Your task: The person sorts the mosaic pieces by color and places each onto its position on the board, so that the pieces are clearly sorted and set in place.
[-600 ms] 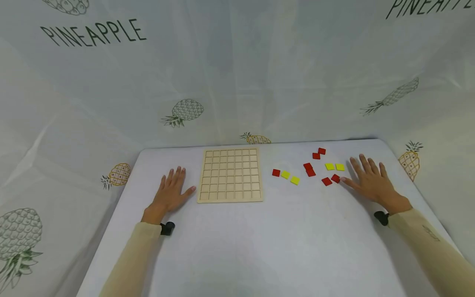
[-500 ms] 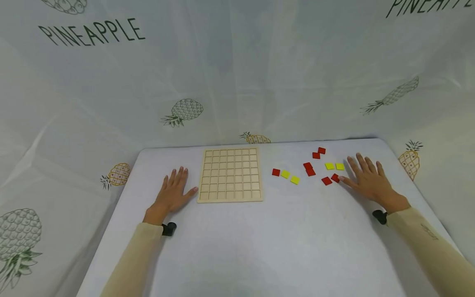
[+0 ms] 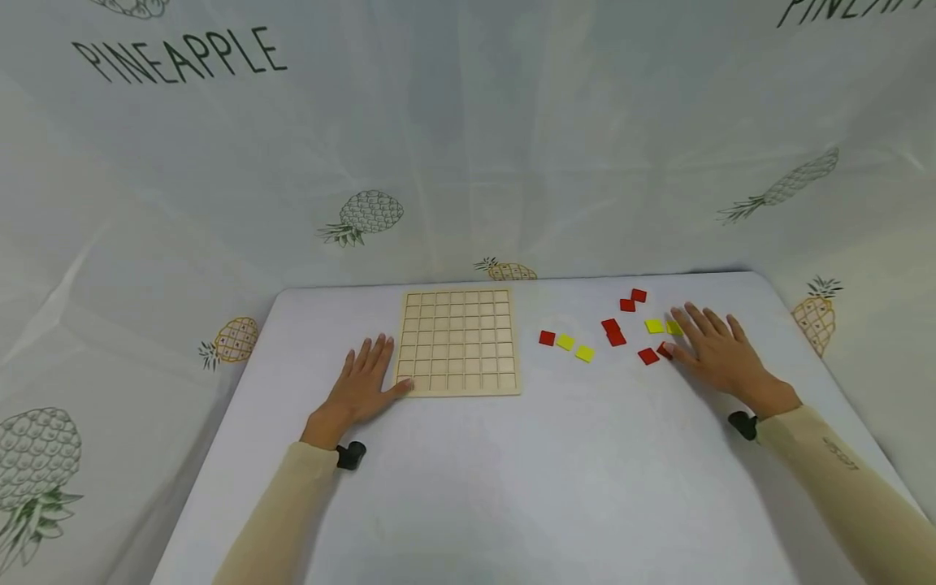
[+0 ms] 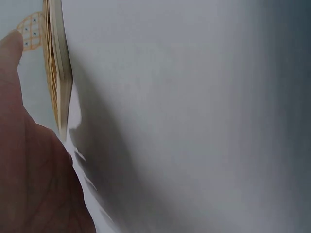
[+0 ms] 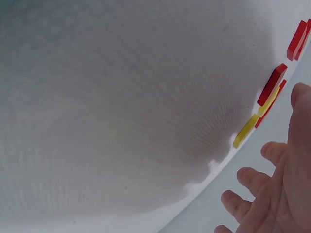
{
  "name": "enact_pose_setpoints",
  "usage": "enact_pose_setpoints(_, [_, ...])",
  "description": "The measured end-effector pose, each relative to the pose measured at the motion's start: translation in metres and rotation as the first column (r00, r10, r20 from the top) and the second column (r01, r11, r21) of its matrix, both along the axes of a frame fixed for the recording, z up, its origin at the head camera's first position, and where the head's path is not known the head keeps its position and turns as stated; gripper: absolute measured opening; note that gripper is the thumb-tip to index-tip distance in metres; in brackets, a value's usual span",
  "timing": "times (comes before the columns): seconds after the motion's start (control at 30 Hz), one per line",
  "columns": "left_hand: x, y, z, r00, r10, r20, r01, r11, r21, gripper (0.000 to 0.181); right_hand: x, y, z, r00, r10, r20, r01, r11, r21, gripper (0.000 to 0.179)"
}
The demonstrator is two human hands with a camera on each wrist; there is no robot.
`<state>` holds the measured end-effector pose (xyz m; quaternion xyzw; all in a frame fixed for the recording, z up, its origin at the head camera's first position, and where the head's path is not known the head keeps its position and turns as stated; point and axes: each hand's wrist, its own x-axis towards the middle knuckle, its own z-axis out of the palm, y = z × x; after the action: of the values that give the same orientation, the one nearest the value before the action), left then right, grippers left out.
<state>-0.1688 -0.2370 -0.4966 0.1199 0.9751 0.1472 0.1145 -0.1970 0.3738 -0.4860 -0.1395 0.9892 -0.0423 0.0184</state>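
Observation:
A square wooden grid board (image 3: 461, 343) lies at the table's back, left of centre. My left hand (image 3: 358, 392) is at its left side, fingers straight, the thumb over the board's near left corner. In the left wrist view, part of the left hand (image 4: 36, 170) shows beside the board's edge (image 4: 62, 73). My right hand (image 3: 720, 357) spreads its fingers near loose tiles at the right. Its thumb partly covers a red tile (image 3: 664, 350) and its fingers partly cover a yellow tile (image 3: 673, 327). The right wrist view has the right hand (image 5: 272, 194) beside red and yellow tiles.
More tiles lie between the board and the right hand: a red one (image 3: 547, 338), yellow ones (image 3: 584, 353), and a red pair (image 3: 613, 332). Another red tile (image 3: 639, 295) is farther back. A pineapple-print curtain (image 3: 468, 162) hangs behind the white table (image 3: 468, 487).
My left hand has moved right, bringing its thumb over the board's corner. The right hand has shifted slightly left, over the edges of a yellow and a red tile. The head view has tilted a little.

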Motion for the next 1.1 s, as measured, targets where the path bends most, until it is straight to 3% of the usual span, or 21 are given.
enact_pose_setpoints(0.3, [0.001, 0.008, -0.009, 1.000, 0.009, -0.001, -0.009, 1.000, -0.002, 0.102, -0.004, -0.003, -0.002, 0.997, 0.041, -0.061, -0.041, 0.999, 0.015, 0.062])
enact_pose_setpoints(0.57, [-0.002, 0.010, -0.015, 1.000, 0.021, 0.014, -0.021, 0.999, -0.024, 0.103, -0.006, -0.005, -0.002, 0.982, 0.102, -0.160, -0.107, 0.994, -0.023, 0.055])
enact_pose_setpoints(0.9, [-0.003, 0.012, -0.008, 0.999, 0.009, 0.038, -0.008, 1.000, -0.024, 0.105, -0.011, -0.010, 0.001, 0.986, 0.073, -0.152, -0.073, 0.997, 0.008, 0.048])
enact_pose_setpoints(1.1, [-0.005, 0.009, -0.013, 0.999, 0.009, 0.043, -0.007, 0.999, -0.042, 0.108, -0.011, -0.014, 0.005, 0.979, 0.095, -0.180, -0.085, 0.995, 0.059, 0.043])
